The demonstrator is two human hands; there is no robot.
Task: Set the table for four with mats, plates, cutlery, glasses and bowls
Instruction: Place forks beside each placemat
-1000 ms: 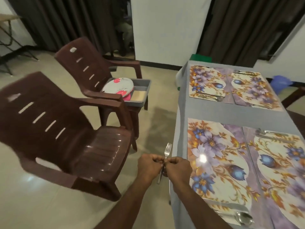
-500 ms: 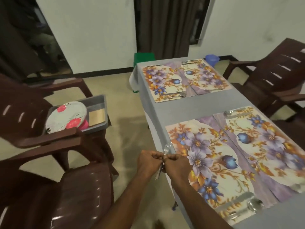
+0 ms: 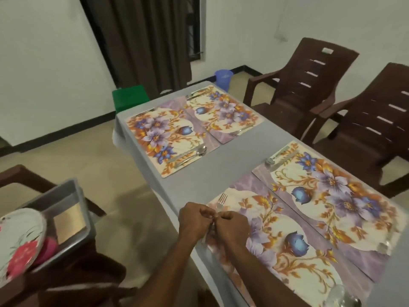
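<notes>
The desk (image 3: 239,149) runs away from the viewer under a grey cloth, with two brown chairs (image 3: 309,89) along its right side. Four floral mats (image 3: 309,251) lie on it in two pairs, the far left mat carrying a spoon and knife (image 3: 190,155) at its near edge. At lower left, a grey tray (image 3: 73,218) holds a flowered plate (image 3: 20,238). Over the near-left mat's corner the left hand (image 3: 193,220) and right hand (image 3: 232,224) meet, touching; the fingers of both are curled, pinching the handle of a fork (image 3: 221,201) whose tines point away above the mat.
</notes>
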